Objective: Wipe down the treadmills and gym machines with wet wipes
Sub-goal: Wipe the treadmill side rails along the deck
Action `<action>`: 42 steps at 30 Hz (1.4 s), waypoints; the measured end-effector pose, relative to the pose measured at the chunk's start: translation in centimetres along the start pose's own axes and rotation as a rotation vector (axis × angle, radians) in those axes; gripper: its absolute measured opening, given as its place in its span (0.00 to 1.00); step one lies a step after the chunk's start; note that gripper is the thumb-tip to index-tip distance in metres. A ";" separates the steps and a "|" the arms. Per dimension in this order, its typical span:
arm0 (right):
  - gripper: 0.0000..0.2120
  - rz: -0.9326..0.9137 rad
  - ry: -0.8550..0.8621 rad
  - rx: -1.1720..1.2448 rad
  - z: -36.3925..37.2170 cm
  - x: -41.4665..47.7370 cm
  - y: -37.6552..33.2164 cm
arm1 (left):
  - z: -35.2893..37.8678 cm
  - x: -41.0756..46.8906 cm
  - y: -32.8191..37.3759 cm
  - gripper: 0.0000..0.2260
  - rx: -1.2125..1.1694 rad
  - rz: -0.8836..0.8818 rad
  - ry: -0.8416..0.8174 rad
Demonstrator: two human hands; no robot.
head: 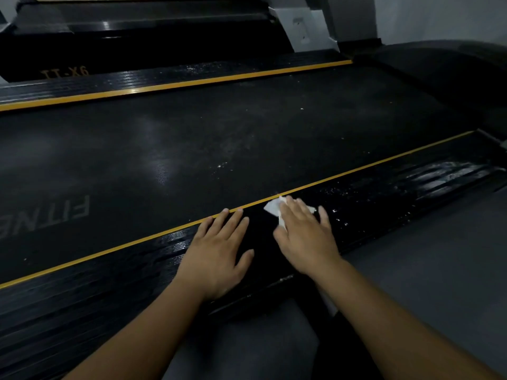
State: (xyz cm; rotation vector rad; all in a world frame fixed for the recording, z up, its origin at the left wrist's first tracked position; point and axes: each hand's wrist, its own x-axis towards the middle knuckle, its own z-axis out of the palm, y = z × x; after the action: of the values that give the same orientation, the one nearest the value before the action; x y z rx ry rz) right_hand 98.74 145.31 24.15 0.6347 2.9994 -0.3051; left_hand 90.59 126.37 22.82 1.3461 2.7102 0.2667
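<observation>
A black treadmill lies across the view, its wide belt [219, 127] bordered by a yellow stripe [356, 172] on each side. Both my hands rest on the ribbed near side rail [384, 204]. My right hand [304, 237] lies flat on a white wet wipe [273, 207], pressing it against the rail; only the wipe's far corners show past my fingers. My left hand [216, 250] lies flat on the rail just to the left, fingers spread, with nothing in it. White specks dot the rail to the right of the wipe.
Grey floor [425, 270] runs along the near side of the rail. The treadmill's motor hood [439, 69] rises at the right end. A second black treadmill [137, 31] and a white upright [301, 26] stand beyond the far rail.
</observation>
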 end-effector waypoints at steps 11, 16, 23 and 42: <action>0.34 -0.025 -0.005 0.008 0.1 0.8 -0.9 | 0.2 0.1 -0.2 0.37 -0.012 -0.002 0.004; 0.37 -0.129 -0.021 0.033 0.5 -0.2 -3.8 | 0.2 0.2 -0.2 0.35 -0.020 0.007 0.012; 0.30 0.025 0.006 0.000 -0.5 2.1 0.0 | 0.1 0.1 0.0 0.36 -0.004 -0.007 -0.009; 0.39 -0.094 0.009 0.023 0.4 -6.6 1.4 | 0.3 -0.1 -0.1 0.34 -0.025 0.027 0.002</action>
State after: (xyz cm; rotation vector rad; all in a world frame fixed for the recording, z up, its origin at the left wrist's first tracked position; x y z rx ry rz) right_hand 105.34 143.86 24.13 0.4989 3.0447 -0.3438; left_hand 90.67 126.24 22.53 1.3778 2.6827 0.3033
